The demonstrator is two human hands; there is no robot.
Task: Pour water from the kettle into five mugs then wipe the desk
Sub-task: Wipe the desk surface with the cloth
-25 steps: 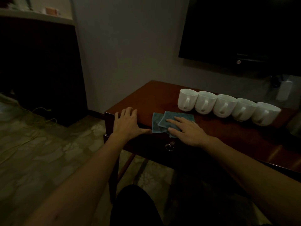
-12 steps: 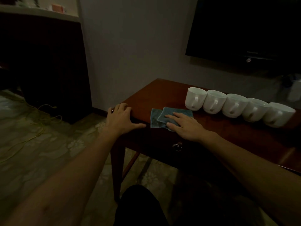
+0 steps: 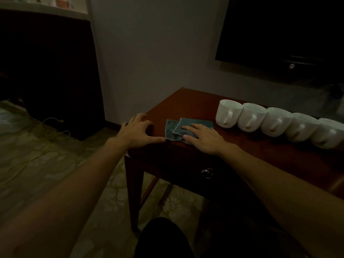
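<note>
My right hand [image 3: 203, 139] lies flat, palm down, fingers [image 3: 188, 128] spread and straight, pressing on the teal cloth [image 3: 178, 128] rather than gripping it; the fingertips rest on the cloth's upper fold and the thumb sits at its near edge. The cloth is crumpled into two overlapping layers and lies on the desk [image 3: 251, 161] right under those fingers, close to the desk's near edge. Just past the cloth's other side my left hand [image 3: 136, 132] rests on the desk's corner, fingers loosely curled over the end edge, thumb stretched toward the cloth with its tip touching or nearly touching the fabric; it holds nothing. Beyond my right fingertips and off to their right runs a row of five white mugs [image 3: 228, 116], each touching or almost touching its neighbour, handles turned toward me; in this dim light I cannot tell what is inside them. Below my right wrist, on the desk's front, a metal ring pull [image 3: 207, 173] hangs on the drawer. Further out from my left hand, a yellow cable [image 3: 44, 142] trails across the patterned floor, and a dark screen [image 3: 283, 30] hangs on the wall above the mugs.
</note>
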